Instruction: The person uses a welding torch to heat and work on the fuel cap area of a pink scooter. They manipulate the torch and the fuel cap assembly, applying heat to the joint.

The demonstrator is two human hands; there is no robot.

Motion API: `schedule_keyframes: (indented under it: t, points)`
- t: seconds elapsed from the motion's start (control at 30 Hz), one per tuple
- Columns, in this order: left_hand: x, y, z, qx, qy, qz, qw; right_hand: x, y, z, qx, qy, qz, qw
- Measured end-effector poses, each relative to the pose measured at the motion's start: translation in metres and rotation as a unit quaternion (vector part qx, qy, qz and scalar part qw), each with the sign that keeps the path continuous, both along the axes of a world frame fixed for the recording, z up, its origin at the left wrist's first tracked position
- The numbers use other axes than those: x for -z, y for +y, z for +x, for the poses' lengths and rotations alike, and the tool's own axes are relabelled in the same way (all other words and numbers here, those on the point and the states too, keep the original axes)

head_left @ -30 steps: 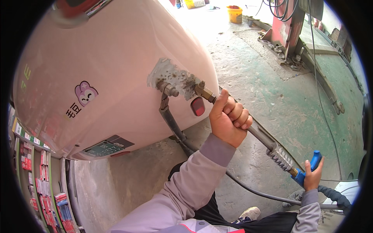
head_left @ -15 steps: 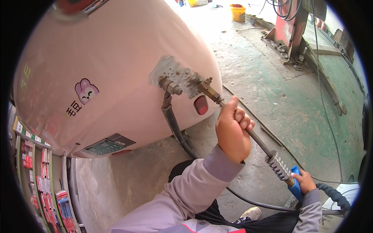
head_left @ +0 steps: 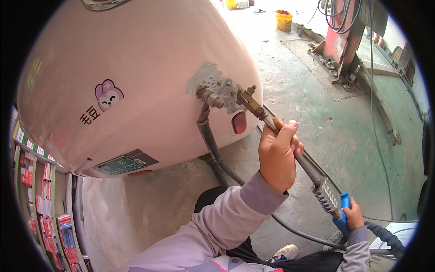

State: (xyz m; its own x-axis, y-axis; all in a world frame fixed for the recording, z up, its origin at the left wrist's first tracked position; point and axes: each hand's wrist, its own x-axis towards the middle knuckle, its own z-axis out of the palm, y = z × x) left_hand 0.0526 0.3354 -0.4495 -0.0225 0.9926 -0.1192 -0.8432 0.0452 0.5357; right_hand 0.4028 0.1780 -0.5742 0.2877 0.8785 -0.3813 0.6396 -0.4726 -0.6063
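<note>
My left hand (head_left: 277, 156) is wrapped round the metal shaft of a spot-weld dent puller (head_left: 308, 171). At its rear end my right hand (head_left: 354, 215) grips the blue handle, beside a coil spring on the shaft. The puller's brass-coloured head (head_left: 250, 102) meets the right edge of a bare, pitted grey patch (head_left: 211, 79) on the pink car body (head_left: 158, 54); whether the tip touches metal is too small to tell. A ground clamp (head_left: 209, 97) sits on the patch's lower left, with a thick black cable (head_left: 210, 140) hanging from it.
A red tail reflector (head_left: 239, 123) lies just below the puller head. Cables (head_left: 290, 228) run across the concrete floor near my legs. Shelves with red packages (head_left: 45, 199) stand at the left. A yellow bucket (head_left: 283, 21) and a red lift post (head_left: 337, 43) are at the far right.
The whole view has shifted slightly. My left hand's thumb now shows along the shaft. Both hands keep hold of the dent puller, and its head stays at the grey patch's right edge.
</note>
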Motion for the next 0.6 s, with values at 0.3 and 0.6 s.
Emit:
schedule_keyframes:
  t: [0.3,0.6]
  points:
    - [0.002,0.006,-0.007,0.005,0.007,0.002,1.000,0.014,-0.002,0.006,-0.042,0.016,-0.026,0.999]
    - [0.002,0.008,-0.009,-0.002,-0.001,-0.004,1.000,0.009,-0.001,0.001,-0.054,-0.005,-0.014,0.998]
